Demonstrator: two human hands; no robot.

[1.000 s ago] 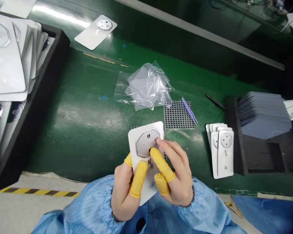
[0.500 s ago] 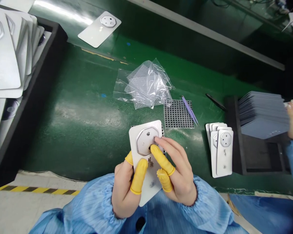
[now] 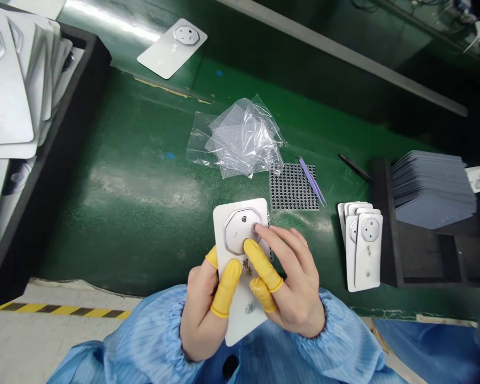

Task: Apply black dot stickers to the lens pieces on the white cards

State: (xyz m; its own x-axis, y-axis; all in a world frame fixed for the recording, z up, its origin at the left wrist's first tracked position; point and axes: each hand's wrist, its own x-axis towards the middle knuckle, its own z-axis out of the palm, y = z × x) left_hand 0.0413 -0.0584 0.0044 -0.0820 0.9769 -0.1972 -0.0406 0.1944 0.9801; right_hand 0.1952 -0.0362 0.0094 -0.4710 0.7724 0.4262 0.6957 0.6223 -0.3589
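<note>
A white phone back cover (image 3: pixel 240 328) with an octagonal camera plate and small gold lettering is held tilted in front of my body. My left hand (image 3: pixel 206 306) grips it, its yellow-cotted thumb on the front and its other fingers behind. My right hand (image 3: pixel 292 282) has its fingers stretched over the camera plate. Its yellow-cotted index finger presses near the plate's lower edge, and a bare fingertip touches the right side. The right thumb, also yellow-cotted, lies over the cover's face. A dark-dotted edge peeks out behind the cover; the rest of it is hidden.
Ahead lie clear plastic bags (image 3: pixel 244 136), a sheet of black dots (image 3: pixel 290 192) and purple tweezers (image 3: pixel 312 181). Stacked covers (image 3: pixel 368 266) sit at right beside a black tray (image 3: pixel 390 250) of grey sheets (image 3: pixel 432 186). Another black tray (image 3: pixel 70 117) holds covers at left.
My right index finger has shifted slightly left, covering the dark spot at the plate's lower edge. At far right, another person's hand and sleeve have left the view, exposing a white cover.
</note>
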